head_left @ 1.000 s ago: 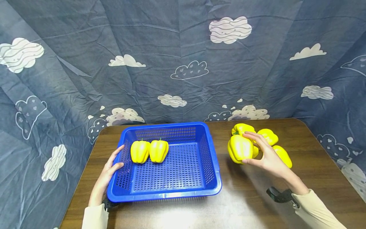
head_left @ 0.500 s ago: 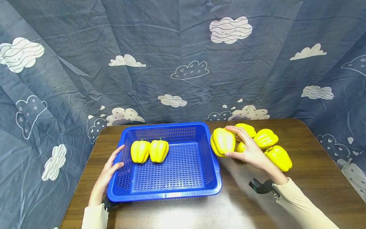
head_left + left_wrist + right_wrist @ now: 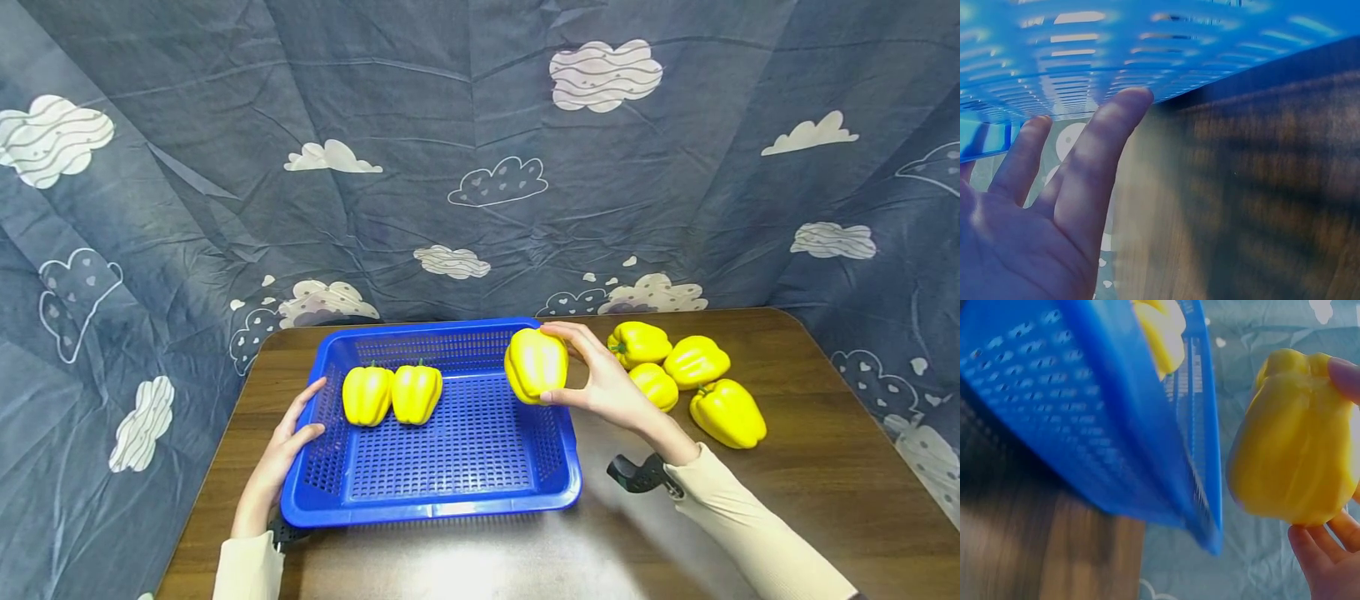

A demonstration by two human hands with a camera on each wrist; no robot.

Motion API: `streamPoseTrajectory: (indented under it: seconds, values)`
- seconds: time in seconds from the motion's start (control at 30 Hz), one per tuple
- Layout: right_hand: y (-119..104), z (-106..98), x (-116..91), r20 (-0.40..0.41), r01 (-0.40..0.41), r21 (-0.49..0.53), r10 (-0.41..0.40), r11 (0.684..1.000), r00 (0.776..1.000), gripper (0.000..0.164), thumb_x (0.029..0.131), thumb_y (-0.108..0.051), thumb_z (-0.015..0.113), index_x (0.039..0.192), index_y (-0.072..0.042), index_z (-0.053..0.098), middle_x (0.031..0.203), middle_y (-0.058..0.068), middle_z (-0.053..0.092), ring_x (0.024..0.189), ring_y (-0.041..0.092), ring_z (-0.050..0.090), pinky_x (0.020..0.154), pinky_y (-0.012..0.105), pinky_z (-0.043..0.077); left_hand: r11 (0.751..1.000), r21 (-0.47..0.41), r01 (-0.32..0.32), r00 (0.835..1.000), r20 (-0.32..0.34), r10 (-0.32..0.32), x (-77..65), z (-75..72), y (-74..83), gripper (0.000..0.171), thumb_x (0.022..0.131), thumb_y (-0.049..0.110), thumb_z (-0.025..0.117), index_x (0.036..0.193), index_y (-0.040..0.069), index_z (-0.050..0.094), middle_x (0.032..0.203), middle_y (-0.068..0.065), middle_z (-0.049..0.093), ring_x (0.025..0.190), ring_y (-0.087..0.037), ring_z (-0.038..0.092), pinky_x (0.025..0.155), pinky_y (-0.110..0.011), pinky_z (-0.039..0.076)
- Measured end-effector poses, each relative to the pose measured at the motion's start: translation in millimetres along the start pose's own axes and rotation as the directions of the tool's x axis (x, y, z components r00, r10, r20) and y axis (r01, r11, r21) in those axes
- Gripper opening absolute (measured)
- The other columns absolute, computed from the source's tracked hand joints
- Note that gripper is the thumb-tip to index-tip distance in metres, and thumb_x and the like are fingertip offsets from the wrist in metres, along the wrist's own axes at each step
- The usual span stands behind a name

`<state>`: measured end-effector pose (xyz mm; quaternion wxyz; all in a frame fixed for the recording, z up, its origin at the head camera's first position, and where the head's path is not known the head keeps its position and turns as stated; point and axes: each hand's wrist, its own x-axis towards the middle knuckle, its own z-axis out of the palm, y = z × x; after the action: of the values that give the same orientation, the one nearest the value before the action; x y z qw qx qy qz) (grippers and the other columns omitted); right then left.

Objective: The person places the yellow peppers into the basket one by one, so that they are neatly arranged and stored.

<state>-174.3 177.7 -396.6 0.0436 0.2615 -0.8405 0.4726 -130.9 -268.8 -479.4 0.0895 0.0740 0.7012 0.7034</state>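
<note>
In the head view a blue perforated plastic basket [image 3: 435, 510] sits on the table. My left hand [image 3: 281, 450] rests on its left side, thumb and forefinger spread at the rim. The left wrist view shows the fingers [image 3: 1094, 162] fairly straight against the slotted wall. My right hand [image 3: 600, 379] holds a yellow bell pepper [image 3: 536, 367] between thumb and fingertips, over the basket's right rear part. Close up, the same pepper [image 3: 1297, 444] appears beside the rim in the right wrist view. Two more yellow bell peppers [image 3: 392, 395] stand side by side inside at the left.
Several yellow bell peppers [image 3: 697, 362] lie in a cluster at the back right of the brown wooden table [image 3: 810, 433]. Behind it hangs a dark blue cloth [image 3: 420, 208] with white clouds. A black wrist mount [image 3: 637, 475] hangs under the right wrist.
My right hand has carried the held bell pepper leftward from beside the cluster, across the basket's right rim. The left hand and basket stay in place.
</note>
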Motion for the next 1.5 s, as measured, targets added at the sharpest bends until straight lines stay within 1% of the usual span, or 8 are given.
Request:
streamPoseTrajectory:
  seconds: [0.2, 0.53, 0.63, 0.83, 0.93, 1.1, 1.17, 1.5]
  values:
    - [-8, 14, 12, 0.028, -0.008, 0.004, 0.008, 1.000, 1.000, 0.080, 0.069, -0.016, 0.086, 0.138, -0.009, 0.046, 0.138, 0.009, 0.041, 0.127, 0.026, 0.040, 0.105, 0.047, 0.033, 1.000, 0.010, 0.013, 1.000, -0.011, -0.013, 0.7, 0.1, 1.9, 0.059, 0.098, 0.005, 0.040, 0.152, 0.018, 0.020, 0.151, -0.022, 0.015, 0.117, -0.015, 0.047, 0.085, -0.033, 0.049]
    - [-10, 38, 31, 0.042, 0.043, 0.020, -0.044, 0.999, 0.998, 0.077, 0.067, -0.013, 0.086, 0.134, -0.005, 0.048, 0.132, 0.012, 0.046, 0.120, 0.026, 0.045, 0.101, 0.042, 0.039, 0.997, 0.067, 0.027, 0.999, -0.023, -0.026, 0.3, 0.7, 4.0, 0.060, 0.097, 0.004, 0.039, 0.152, 0.018, 0.020, 0.153, -0.021, 0.014, 0.120, -0.021, 0.041, 0.085, -0.033, 0.047]
    - [-10, 45, 35, 0.044, 0.041, 0.018, -0.042, 0.999, 0.998, 0.077, 0.067, -0.013, 0.086, 0.134, -0.005, 0.049, 0.131, 0.011, 0.046, 0.118, 0.025, 0.045, 0.100, 0.040, 0.040, 0.997, 0.075, 0.036, 0.999, -0.030, -0.034, 0.6, 1.2, 4.2, 0.061, 0.097, 0.004, 0.039, 0.153, 0.018, 0.020, 0.153, -0.020, 0.014, 0.122, -0.027, 0.039, 0.086, -0.033, 0.047]
    - [-12, 55, 42, 0.053, 0.033, 0.018, -0.034, 0.999, 0.998, 0.078, 0.065, -0.013, 0.086, 0.133, -0.005, 0.049, 0.131, 0.012, 0.046, 0.118, 0.025, 0.043, 0.098, 0.039, 0.040, 0.996, 0.072, 0.044, 0.999, -0.032, -0.042, 1.0, 1.8, 4.1, 0.060, 0.097, 0.006, 0.039, 0.153, 0.019, 0.019, 0.154, -0.020, 0.013, 0.128, -0.042, 0.030, 0.088, -0.041, 0.045]
    - [-12, 60, 44, 0.055, 0.041, 0.009, -0.042, 0.999, 0.998, 0.078, 0.065, -0.013, 0.086, 0.133, -0.004, 0.049, 0.131, 0.012, 0.046, 0.117, 0.025, 0.044, 0.097, 0.040, 0.041, 0.997, 0.066, 0.044, 0.999, -0.034, -0.042, 1.2, 1.5, 3.5, 0.060, 0.097, 0.006, 0.039, 0.153, 0.019, 0.019, 0.154, -0.020, 0.013, 0.127, -0.037, 0.033, 0.088, -0.040, 0.045]
    - [-11, 66, 47, 0.062, 0.044, -0.004, -0.044, 0.999, 0.997, 0.078, 0.065, -0.013, 0.086, 0.132, -0.004, 0.049, 0.131, 0.011, 0.047, 0.115, 0.024, 0.045, 0.095, 0.042, 0.042, 0.999, 0.047, 0.028, 0.999, -0.034, -0.026, 1.2, 1.2, 2.7, 0.060, 0.097, 0.004, 0.040, 0.152, 0.017, 0.021, 0.153, -0.020, 0.015, 0.119, -0.019, 0.044, 0.086, -0.032, 0.047]
    - [-10, 69, 48, 0.063, 0.043, -0.001, -0.043, 0.999, 0.997, 0.078, 0.065, -0.012, 0.086, 0.132, -0.004, 0.049, 0.132, 0.011, 0.047, 0.115, 0.023, 0.046, 0.095, 0.042, 0.041, 0.999, 0.042, 0.018, 0.999, -0.033, -0.016, 0.8, 2.0, 3.0, 0.060, 0.096, 0.003, 0.040, 0.152, 0.016, 0.021, 0.152, -0.021, 0.015, 0.117, -0.016, 0.045, 0.085, -0.031, 0.047]
    - [-8, 81, 52, 0.067, 0.056, -0.042, -0.053, 0.998, 0.996, 0.078, 0.062, -0.009, 0.086, 0.131, -0.001, 0.049, 0.131, 0.015, 0.047, 0.119, 0.029, 0.045, 0.101, 0.044, 0.036, 0.999, 0.033, 0.028, 0.999, -0.032, -0.027, 1.8, 1.5, 0.8, 0.061, 0.096, 0.004, 0.040, 0.152, 0.018, 0.020, 0.153, -0.021, 0.014, 0.118, -0.019, 0.044, 0.086, -0.034, 0.047]
